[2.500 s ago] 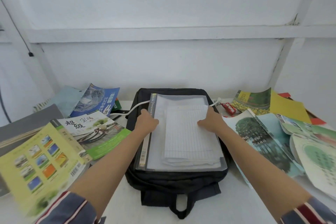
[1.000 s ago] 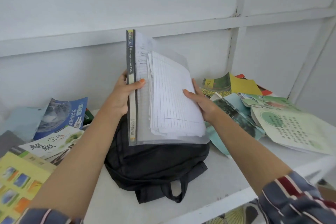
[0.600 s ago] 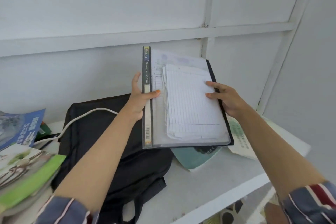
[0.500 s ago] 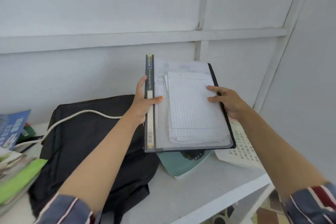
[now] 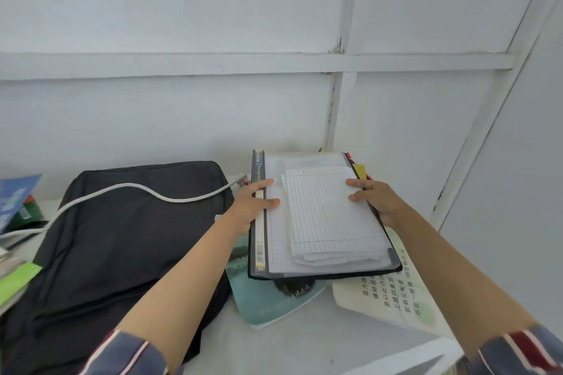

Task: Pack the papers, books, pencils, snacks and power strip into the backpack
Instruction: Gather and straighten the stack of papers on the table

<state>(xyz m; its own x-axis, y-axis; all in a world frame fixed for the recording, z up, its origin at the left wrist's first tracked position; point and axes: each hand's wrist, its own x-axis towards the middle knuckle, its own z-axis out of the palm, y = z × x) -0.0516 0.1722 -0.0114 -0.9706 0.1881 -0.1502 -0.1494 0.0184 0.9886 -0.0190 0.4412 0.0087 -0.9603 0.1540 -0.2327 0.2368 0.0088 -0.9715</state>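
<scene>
Now the clear-fronted black folder [image 5: 275, 237], with the loose lined papers [image 5: 329, 216] on it, is off the flat black fabric backpack [image 5: 128, 237] and lies just to its right, on a teal-covered book [image 5: 268, 298]. The left hand [image 5: 249, 207] still grips the spine edge, thumb on top. The right hand [image 5: 374, 201] holds the far edge, fingers over the sheets. Only a white cable [image 5: 137, 189] crosses the uncovered backpack, so opening it looks next.

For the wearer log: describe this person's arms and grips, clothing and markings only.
The left sleeve and right sleeve are grey-blue cloth with dark red and white stripes. They stop near the elbows, and the arms are bare below. The left grip has orange polish on its thumbnail. No watch, ring or bracelet shows on it or on the right grip.
</scene>
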